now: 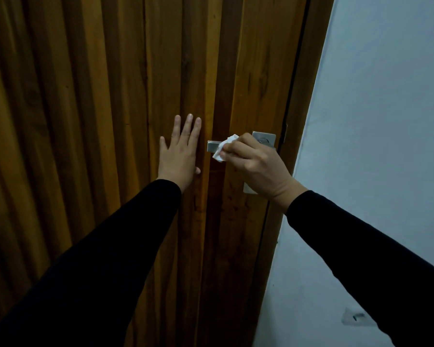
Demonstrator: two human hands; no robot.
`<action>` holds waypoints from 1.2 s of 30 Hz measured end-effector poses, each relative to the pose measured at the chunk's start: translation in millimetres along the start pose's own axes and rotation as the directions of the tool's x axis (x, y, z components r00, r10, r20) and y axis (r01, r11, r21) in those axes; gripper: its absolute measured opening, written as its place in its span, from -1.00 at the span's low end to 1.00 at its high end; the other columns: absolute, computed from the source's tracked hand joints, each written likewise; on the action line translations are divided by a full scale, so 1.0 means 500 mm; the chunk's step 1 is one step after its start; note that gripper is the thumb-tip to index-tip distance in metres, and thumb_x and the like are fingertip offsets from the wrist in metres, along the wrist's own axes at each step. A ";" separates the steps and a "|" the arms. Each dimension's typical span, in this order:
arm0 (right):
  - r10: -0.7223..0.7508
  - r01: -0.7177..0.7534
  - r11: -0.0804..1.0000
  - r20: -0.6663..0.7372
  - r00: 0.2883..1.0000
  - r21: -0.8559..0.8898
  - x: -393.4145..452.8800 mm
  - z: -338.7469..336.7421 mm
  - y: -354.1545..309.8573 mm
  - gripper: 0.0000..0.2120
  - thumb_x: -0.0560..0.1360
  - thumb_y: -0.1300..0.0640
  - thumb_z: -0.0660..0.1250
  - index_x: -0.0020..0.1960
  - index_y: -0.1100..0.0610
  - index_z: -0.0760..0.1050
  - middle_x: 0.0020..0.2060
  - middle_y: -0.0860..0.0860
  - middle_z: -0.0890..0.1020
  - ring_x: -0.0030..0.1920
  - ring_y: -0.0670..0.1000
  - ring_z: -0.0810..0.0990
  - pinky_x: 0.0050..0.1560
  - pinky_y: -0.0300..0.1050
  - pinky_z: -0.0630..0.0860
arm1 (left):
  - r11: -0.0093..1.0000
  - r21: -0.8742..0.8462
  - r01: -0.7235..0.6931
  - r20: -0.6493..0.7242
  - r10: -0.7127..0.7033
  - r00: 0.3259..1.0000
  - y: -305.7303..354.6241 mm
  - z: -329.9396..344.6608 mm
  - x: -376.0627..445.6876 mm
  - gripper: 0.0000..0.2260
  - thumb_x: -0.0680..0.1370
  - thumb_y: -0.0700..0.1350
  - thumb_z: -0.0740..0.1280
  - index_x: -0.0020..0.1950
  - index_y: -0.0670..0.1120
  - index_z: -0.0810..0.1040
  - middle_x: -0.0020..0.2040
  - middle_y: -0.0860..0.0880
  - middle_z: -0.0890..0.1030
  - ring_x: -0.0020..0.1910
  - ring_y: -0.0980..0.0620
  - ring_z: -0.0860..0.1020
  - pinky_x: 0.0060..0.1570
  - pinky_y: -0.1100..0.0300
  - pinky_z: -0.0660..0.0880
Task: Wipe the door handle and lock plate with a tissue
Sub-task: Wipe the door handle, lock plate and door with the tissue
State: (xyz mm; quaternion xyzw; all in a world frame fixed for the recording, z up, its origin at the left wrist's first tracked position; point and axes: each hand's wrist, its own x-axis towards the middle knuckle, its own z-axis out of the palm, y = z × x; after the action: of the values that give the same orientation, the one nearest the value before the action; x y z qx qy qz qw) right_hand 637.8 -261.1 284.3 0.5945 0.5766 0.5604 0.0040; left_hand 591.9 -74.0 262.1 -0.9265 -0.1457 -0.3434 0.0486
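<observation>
White tissue (223,148) pinched, right hand (257,164) | lock plate (264,139) half-hidden | left hand (179,151) fingers spread

The left hand (178,156) lay flat on the wooden door (98,96); the right hand (257,164) pressed a crumpled tissue (223,147) against the metal handle (213,146).

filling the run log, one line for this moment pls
right hand: tissue on door handle | left hand: flat on door | lock plate: partly hidden
</observation>
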 end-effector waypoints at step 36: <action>0.941 -0.873 0.288 0.052 0.334 0.393 -0.116 -0.038 0.062 -0.78 0.50 0.30 0.28 0.07 0.14 0.64 -0.03 0.06 0.67 -0.01 0.01 0.61 -0.06 -0.37 0.47 | 0.999 0.013 0.034 0.006 -0.034 0.999 0.017 -0.002 -0.001 0.01 0.40 -0.10 0.47 0.51 -0.05 -0.29 0.53 -0.07 -0.27 0.47 -0.12 -0.30 0.42 -0.15 -0.03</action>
State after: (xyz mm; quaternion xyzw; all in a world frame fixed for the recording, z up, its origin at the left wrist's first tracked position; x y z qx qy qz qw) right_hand 663.1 -323.7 273.3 0.7494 0.2216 0.4024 -0.4769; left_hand 593.3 -82.6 262.6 -0.9246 -0.1641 -0.3404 0.0484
